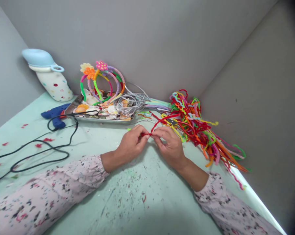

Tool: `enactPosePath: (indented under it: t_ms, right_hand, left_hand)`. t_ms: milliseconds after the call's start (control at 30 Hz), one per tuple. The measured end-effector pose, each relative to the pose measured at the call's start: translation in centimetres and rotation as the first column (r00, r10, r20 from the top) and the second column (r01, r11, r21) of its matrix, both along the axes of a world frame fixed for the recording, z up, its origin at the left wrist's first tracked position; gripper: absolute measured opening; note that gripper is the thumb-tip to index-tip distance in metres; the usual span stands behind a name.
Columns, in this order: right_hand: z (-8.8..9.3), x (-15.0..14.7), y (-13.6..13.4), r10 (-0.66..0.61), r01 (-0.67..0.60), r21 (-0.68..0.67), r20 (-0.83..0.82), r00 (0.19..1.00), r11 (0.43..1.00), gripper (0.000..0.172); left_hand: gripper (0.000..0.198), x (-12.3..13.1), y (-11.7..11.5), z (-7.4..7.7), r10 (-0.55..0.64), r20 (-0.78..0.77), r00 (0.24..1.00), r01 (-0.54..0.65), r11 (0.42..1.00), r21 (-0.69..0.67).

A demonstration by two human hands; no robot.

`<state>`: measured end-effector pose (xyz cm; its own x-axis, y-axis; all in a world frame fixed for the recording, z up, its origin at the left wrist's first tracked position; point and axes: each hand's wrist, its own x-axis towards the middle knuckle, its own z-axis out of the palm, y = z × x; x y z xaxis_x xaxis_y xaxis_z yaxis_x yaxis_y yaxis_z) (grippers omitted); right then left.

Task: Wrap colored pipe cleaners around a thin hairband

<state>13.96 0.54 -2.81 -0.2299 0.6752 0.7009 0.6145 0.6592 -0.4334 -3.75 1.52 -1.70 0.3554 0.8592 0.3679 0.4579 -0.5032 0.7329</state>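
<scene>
Between my two hands runs a red pipe cleaner (159, 122), its free length arching up and to the right toward the pile. My left hand (134, 141) pinches it from the left between thumb and fingertips. From the other side my right hand (169, 143) pinches the same pipe cleaner, its fingertips almost touching the left ones. The fingers cover the short piece between them. Just beyond the right hand lies a tangled heap of multicoloured pipe cleaners (193, 120).
A metal tray (105, 121) at the back holds seashells, coiled grey wire (132, 101) and flower-topped headbands (102, 78). Left of it lie a blue glue gun (55, 115) with a black cord (56, 148) and a white bottle (54, 85). Grey walls enclose the table.
</scene>
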Motion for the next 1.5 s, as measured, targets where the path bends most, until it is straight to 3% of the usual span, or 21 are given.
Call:
enactPosePath:
  t_ms: [767, 1200, 1500]
  right_hand:
    - [-0.11, -0.03, 0.07, 0.015, -0.015, -0.033, 0.01, 1.0, 0.999, 0.014]
    - [0.27, -0.01, -0.05, 0.065, -0.059, -0.151, 0.036, 0.997, 0.987, 0.01]
    - [0.34, -0.2, -0.28, 0.052, -0.052, -0.148, 0.001, 0.999, 0.988, 0.011]
  left_hand:
    - [0.01, -0.04, 0.09, -0.2, 0.006, -0.029, 1.0, -0.004, 0.998, 0.069]
    - [0.01, -0.13, -0.07, -0.18, -0.014, -0.043, 0.999, 0.017, 0.997, 0.075]
    - [0.009, -0.09, -0.09, -0.1, -0.013, -0.029, 0.999, 0.016, 0.995, 0.101]
